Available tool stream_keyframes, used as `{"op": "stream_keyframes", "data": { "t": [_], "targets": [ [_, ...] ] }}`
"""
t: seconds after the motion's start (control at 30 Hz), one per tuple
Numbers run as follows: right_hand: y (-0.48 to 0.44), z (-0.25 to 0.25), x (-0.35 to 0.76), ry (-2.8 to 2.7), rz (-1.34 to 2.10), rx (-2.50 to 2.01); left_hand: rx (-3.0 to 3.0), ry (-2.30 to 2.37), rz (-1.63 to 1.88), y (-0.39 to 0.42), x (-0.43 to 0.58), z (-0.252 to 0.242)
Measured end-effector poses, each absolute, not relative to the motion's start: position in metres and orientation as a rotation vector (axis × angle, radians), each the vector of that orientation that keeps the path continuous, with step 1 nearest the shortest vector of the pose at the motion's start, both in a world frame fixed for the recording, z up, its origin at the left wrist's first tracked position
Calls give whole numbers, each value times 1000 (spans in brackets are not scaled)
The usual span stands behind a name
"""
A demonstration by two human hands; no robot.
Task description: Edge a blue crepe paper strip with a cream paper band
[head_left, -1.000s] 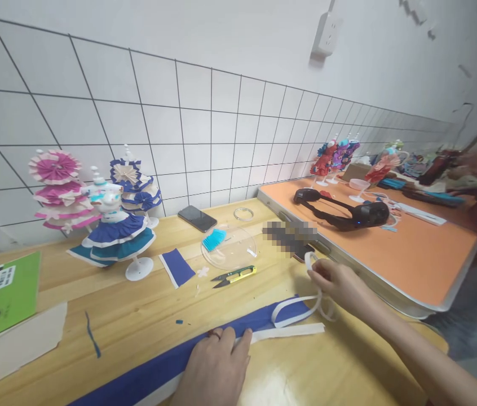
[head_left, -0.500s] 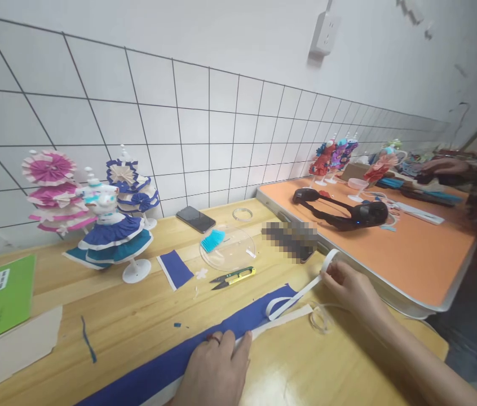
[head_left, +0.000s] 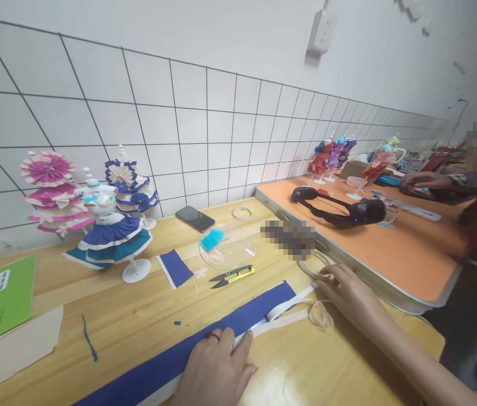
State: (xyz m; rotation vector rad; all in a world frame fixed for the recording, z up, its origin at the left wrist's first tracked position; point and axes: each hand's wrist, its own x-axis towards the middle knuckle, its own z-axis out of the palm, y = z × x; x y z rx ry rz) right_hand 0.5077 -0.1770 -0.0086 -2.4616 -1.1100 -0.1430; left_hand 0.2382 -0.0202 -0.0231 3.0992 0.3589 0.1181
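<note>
A long blue strip [head_left: 259, 310] with a white edge runs diagonally over the wooden table. My left hand [head_left: 217, 363] lies on it, fingers pressed down and thumb apart. Narrow white tape [head_left: 291, 320] trails from beside the left fingertips along the strip's edge, with a curled loop [head_left: 321, 316] at its right end. My right hand [head_left: 344, 287] has its fingertips on the rim of a tape roll [head_left: 306, 268] lying flat on the table. A second length of white tape folds over the strip's end and runs toward the right fingers, which partly hide it.
Thread snips [head_left: 233, 276], a blue piece [head_left: 175, 269], a clear disc [head_left: 242, 239] with a pleated turquoise piece, and a phone [head_left: 195, 218] lie beyond the strip. Small dress stands [head_left: 114, 239] are at left. An orange board [head_left: 411, 254] holds a black headset [head_left: 340, 208]; another person's hand is behind.
My right hand has lowered the tape roll from a raised, upright position to flat on the table. The tape has slackened and sunk toward the strip. My left hand stays nearly in place.
</note>
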Motion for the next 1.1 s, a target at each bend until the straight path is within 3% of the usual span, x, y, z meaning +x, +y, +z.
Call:
{"op": "stream_keyframes", "data": {
  "t": [0.13,0.27,0.43,0.87,1.1],
  "targets": [
    [-169,11,481,-1225,-50,-2340,3093,372,113,-20,240,-25],
    [-151,28,451,-1389,302,-2112,3083,374,89,-20,240,-24],
    [-137,24,444,-1461,500,-2067,3092,368,129,-20,240,-23],
    [-178,-7,529,-1351,-114,-2468,3119,360,185,-20,238,-26],
    [-182,-3,508,-1529,-460,-2327,3099,369,153,-20,238,-25]
  ]
}}
